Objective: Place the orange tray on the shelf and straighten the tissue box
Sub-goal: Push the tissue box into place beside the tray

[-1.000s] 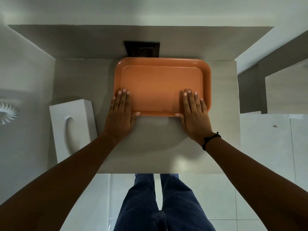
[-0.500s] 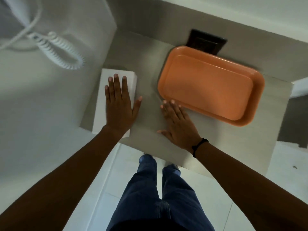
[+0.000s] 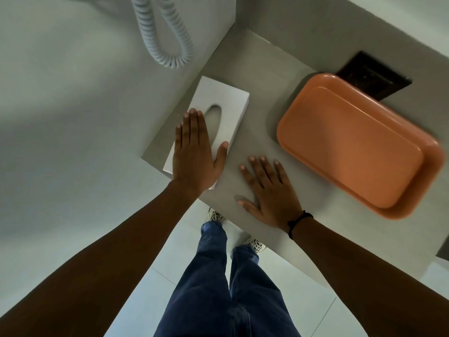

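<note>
White tissue box (image 3: 213, 122), skewed near the shelf (image 3: 262, 98) edge, is pressed under the flat left hand (image 3: 194, 156); right hand (image 3: 269, 190) lies spread, empty. Orange tray (image 3: 359, 144) sits placed (a hard push could tip the box off).

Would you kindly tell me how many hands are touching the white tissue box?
1: the left hand lies flat on the white tissue box; the right hand rests on the grey shelf.
</note>
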### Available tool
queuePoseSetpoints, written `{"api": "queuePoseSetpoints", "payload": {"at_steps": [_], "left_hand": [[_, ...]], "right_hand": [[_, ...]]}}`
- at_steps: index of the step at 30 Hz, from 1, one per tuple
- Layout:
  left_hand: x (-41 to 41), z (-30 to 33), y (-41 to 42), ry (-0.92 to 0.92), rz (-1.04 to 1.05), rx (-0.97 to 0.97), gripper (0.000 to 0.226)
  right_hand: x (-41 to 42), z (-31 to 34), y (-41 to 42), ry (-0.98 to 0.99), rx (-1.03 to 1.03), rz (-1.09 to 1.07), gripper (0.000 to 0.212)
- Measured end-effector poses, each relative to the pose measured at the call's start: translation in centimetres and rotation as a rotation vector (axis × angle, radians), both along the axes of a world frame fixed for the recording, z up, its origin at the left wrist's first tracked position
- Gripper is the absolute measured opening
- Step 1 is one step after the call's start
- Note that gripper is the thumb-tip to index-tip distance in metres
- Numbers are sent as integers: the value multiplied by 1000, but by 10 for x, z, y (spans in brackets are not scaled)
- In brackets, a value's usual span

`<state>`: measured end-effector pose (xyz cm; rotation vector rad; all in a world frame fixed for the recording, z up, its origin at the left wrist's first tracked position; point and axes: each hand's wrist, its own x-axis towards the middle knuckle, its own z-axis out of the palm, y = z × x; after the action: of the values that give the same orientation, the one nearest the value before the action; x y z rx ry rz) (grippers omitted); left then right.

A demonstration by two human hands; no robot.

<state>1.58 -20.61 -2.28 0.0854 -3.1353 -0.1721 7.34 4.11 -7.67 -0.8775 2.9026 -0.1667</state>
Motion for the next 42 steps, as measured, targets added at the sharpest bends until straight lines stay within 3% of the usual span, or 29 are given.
{"api": "queuePoseSetpoints", "payload": {"at_steps": [14, 34, 36, 39, 42], "left_hand": [[-96, -1, 2, -2, -194, 49, 95], [-166, 5, 17, -9, -206, 129, 96], [-156, 10, 13, 29, -210, 167, 95], [-120, 11, 0, 73, -215, 151, 99], [-83, 7, -14, 4, -190, 75, 107]], "right_hand": [[2, -12, 1, 11, -55, -25, 88], [1, -3, 1, -33, -84, -24, 89], [-10, 9, -12, -17, -212, -162, 87], [-61, 39, -50, -21, -600, -530, 73], [-135, 76, -87, -247, -1009, -904, 61]]}}
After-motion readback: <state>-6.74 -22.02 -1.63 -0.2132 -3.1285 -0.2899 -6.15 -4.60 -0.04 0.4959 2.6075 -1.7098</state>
